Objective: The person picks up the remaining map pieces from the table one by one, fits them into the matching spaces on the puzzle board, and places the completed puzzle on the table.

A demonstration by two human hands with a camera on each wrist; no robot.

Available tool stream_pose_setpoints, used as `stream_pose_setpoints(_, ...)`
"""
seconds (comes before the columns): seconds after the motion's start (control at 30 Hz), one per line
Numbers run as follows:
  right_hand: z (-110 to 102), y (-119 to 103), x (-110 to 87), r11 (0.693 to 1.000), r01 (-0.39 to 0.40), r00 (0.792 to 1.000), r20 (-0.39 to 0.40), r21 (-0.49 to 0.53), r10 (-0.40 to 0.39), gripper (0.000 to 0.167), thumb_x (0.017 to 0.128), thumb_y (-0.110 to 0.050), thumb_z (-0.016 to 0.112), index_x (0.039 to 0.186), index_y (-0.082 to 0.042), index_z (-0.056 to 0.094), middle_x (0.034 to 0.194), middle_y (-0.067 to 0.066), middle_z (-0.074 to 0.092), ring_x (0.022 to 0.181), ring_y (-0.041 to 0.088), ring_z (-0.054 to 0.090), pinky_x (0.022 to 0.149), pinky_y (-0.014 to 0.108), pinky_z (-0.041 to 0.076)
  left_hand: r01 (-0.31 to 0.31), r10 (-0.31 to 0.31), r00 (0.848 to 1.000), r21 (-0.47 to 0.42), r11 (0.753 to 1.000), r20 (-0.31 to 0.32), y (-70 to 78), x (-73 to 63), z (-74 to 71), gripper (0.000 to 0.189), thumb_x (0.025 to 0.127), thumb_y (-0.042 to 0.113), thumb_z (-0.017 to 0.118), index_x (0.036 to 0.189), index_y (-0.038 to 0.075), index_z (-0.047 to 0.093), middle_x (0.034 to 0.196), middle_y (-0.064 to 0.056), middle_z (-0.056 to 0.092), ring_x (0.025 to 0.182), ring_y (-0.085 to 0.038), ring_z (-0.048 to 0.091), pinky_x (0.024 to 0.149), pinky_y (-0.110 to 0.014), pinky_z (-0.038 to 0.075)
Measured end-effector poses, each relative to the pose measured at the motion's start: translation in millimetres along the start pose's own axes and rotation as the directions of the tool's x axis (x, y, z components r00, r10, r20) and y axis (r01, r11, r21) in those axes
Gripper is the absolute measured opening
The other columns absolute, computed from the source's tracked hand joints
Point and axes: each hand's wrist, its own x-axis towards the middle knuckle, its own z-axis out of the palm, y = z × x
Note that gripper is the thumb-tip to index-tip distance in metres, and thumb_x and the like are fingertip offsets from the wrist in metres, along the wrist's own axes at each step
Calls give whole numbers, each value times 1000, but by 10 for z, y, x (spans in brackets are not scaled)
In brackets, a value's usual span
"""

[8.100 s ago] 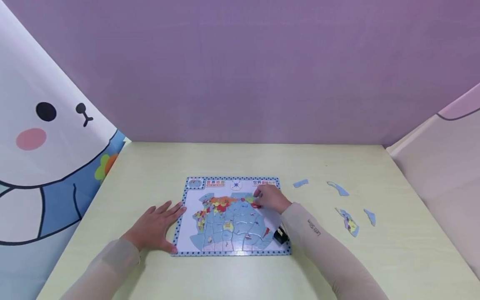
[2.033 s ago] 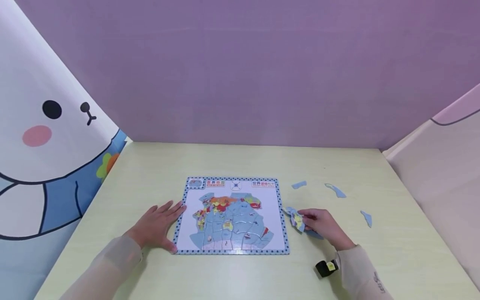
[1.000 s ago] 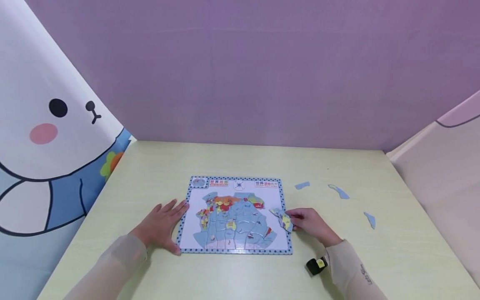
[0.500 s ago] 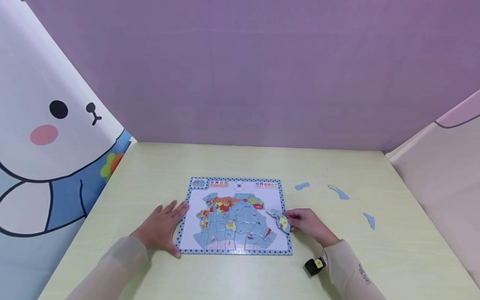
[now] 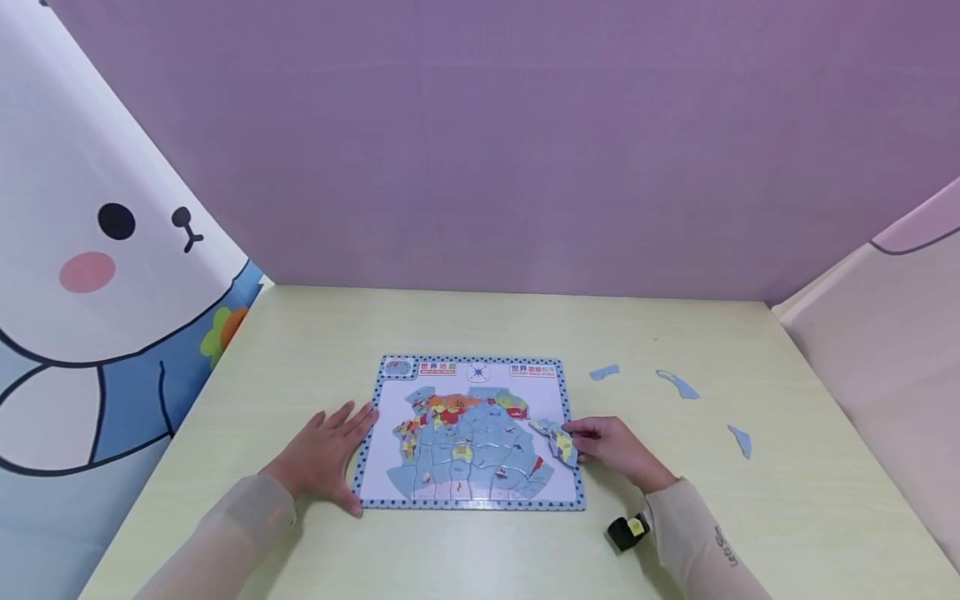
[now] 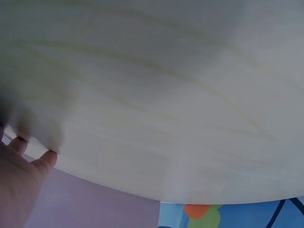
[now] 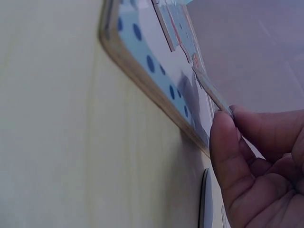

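Note:
A world map puzzle board point(image 5: 378, 450) with a dotted blue border lies on the table, its middle filled with joined map pieces point(image 5: 480, 450). My left hand point(image 5: 322, 457) lies with spread, straight fingers at the board's left edge. Between thumb and fingers, my right hand point(image 5: 618, 448) pinches a blue and yellow puzzle piece point(image 5: 562, 448) over the board's right side. In the right wrist view this puzzle piece point(image 7: 213, 91) is tilted, with one end raised in the fingertips point(image 7: 223, 124). The left wrist view shows only part of the left hand point(image 6: 21, 180).
Loose blue puzzle pieces lie right of the board: a short one point(image 5: 604, 372), a curved one point(image 5: 677, 384) and a small pointed one point(image 5: 739, 441). A black device point(image 5: 627, 531) is at the right wrist. A purple backdrop point(image 5: 480, 150) rises behind the table.
Eight seconds ago my right hand was at the board's upper right. It then picked up the yellow and blue piece and brought it left over the board. The left hand stayed at the edge.

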Motion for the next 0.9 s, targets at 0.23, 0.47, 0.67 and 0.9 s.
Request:
stream_pose_setpoints(0.23, 3, -12, 11, 1000, -2, 1000, 18, 16, 2, 26, 93, 4, 55, 119, 8, 62, 102, 10, 66, 77, 16, 60, 70, 27, 53, 8, -8, 1000, -14, 1000, -14, 5, -5, 5, 131, 50, 78, 73, 148, 1, 31, 154, -17, 29, 140, -45, 20, 105, -68, 19)
stream_pose_setpoints(0.47, 40, -49, 14, 1000, 1, 1000, 30, 21, -2, 26, 94, 3, 55, 118, 9, 62, 99, 10, 66, 76, 16, 59, 71, 27, 53, 20, -20, 1000, -22, 1000, -12, 16, -10, 3, 131, 50, 77, 74, 148, 2, 31, 154, -16, 30, 140, -44, 19, 106, -67, 18)
stream_pose_setpoints(0.67, 60, -59, 22, 1000, 0, 1000, 18, 9, 0, 25, 94, 3, 55, 118, 8, 63, 99, 9, 66, 76, 16, 59, 72, 26, 52, 26, -26, 1000, -23, 999, -5, 29, -18, -9, 130, 50, 77, 74, 148, 2, 32, 154, -15, 30, 140, -43, 20, 106, -67, 19)
stream_pose_setpoints(0.9, 84, -51, 36, 1000, 5, 1000, 4, 13, -5, 25, 93, 4, 55, 116, 7, 64, 100, 9, 67, 77, 17, 59, 72, 28, 53, 34, -34, 999, -20, 999, -1, 37, -19, -10, 130, 50, 76, 75, 148, 2, 32, 154, -15, 29, 140, -43, 19, 106, -67, 19)
